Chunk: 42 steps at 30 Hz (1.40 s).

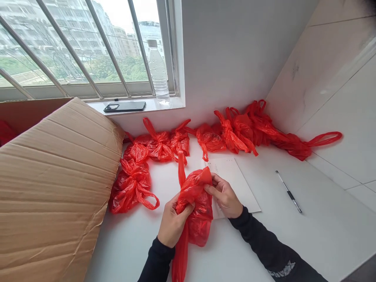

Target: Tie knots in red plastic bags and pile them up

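Note:
Between my two hands is a red plastic bag (200, 225), raised above the white table, its lower part bulging with contents I cannot make out. My left hand (173, 221) is closed around the gathered neck of the bag, thumb pressed on top. One long handle strip hangs below that hand and another stands up above it. My right hand (225, 196) pinches the upper right edge of the bag between thumb and fingers. Partly behind the bag and my right hand lies a sheet of paper (241, 188) with small marks on it.
Several knotted red bags (160, 145) line the wall, more of them (241, 127) at the back right. A large cardboard box (53, 188) stands at left. A pen (289, 192) lies on the right. On the windowsill are a phone (126, 106) and a water bottle (158, 72).

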Tool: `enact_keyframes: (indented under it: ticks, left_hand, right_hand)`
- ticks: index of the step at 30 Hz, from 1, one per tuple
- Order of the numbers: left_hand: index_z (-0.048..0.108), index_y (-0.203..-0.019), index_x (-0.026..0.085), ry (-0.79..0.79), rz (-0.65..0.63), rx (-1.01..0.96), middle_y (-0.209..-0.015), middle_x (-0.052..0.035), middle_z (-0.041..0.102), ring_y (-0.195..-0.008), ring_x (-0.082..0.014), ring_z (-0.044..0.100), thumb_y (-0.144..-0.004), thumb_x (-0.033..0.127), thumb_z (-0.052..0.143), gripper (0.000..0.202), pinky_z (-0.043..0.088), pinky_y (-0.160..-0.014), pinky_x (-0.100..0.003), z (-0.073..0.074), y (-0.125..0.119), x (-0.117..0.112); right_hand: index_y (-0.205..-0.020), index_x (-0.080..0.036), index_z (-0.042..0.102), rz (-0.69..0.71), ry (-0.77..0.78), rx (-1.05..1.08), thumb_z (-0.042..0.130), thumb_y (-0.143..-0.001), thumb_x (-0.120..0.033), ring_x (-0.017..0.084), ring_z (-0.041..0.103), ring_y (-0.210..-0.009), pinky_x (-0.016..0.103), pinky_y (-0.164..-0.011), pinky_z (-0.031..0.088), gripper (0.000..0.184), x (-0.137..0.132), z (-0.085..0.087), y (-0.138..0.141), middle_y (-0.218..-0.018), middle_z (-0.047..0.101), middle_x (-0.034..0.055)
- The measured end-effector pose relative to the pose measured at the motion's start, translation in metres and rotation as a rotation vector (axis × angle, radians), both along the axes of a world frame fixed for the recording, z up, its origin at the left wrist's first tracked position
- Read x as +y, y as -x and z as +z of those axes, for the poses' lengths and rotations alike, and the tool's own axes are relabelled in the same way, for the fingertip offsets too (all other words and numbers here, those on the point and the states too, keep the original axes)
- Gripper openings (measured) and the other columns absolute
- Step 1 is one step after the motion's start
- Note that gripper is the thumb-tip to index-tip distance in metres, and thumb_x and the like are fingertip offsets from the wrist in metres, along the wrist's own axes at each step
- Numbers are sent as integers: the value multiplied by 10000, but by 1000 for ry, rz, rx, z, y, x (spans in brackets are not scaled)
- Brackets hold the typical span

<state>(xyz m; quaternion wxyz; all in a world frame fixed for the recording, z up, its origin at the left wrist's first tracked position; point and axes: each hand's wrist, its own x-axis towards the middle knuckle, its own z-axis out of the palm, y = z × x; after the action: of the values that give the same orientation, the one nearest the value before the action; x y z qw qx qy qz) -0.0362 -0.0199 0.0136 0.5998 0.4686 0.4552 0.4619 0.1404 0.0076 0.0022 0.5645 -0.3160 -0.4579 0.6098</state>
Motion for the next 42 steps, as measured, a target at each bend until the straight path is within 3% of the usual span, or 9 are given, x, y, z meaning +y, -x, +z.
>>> enact_keyframes:
  ticks: [5, 10, 18, 26, 32, 36, 42]
  left_hand:
    - [737, -1010, 195, -16, 36, -21, -879, -35, 717, -823, -223, 618, -762, 320, 747, 278, 508, -763, -298, -2, -2, 0]
    - [725, -1028, 190, 10, 116, -55, -929, -49, 745, -821, -223, 646, -761, 345, 753, 310, 515, -758, -296, -2, -3, 1]
    - [612, -1173, 202, -60, -53, -9, -1096, -81, 706, -992, -260, 650, -717, 272, 794, 495, 515, -864, -328, 14, -3, -4]
    - [591, -1102, 196, -37, -28, 57, -981, -34, 709, -863, -192, 630, -771, 258, 747, 371, 521, -784, -288, 2, -1, 0]
    - [645, -1019, 176, -28, -12, 10, -904, -29, 716, -788, -181, 620, -770, 318, 747, 304, 521, -722, -273, 2, -1, -2]
    - [650, -1030, 174, -15, -14, 4, -914, -35, 719, -786, -179, 622, -786, 335, 736, 305, 523, -720, -272, 1, -1, -2]
    - [606, -1161, 213, -53, -87, 16, -1083, -42, 694, -928, -202, 634, -791, 287, 735, 399, 516, -813, -282, -1, 2, -1]
  right_hand:
    - [-1097, -239, 642, -18, -22, -33, 667, -867, -402, 244, 618, -1068, 394, -992, 463, 283, 0, 1, -1, -1117, 686, 57]
    - [-1289, -271, 519, 98, -9, -67, 689, -862, -360, 232, 626, -1067, 405, -970, 480, 468, -4, 6, -1, -1164, 666, 62]
    - [-1179, -243, 540, 9, 16, -51, 723, -840, -329, 226, 655, -1008, 393, -928, 502, 395, -1, -2, -2, -1092, 687, 69]
    - [-1179, -240, 517, 36, 49, 3, 642, -901, -369, 236, 647, -1032, 385, -879, 527, 332, -2, 1, -3, -1129, 677, 77]
    - [-1218, -252, 502, 48, 16, -18, 693, -872, -331, 240, 625, -1085, 427, -976, 480, 402, -2, 0, -3, -1173, 656, 77]
    - [-1256, -262, 474, 54, 44, -33, 754, -820, -303, 238, 644, -1037, 433, -952, 495, 519, -2, -2, -4, -1122, 668, 68]
    - [-1206, -254, 493, -35, 52, -4, 727, -841, -317, 230, 657, -995, 407, -909, 518, 438, 0, -4, -3, -1072, 683, 62]
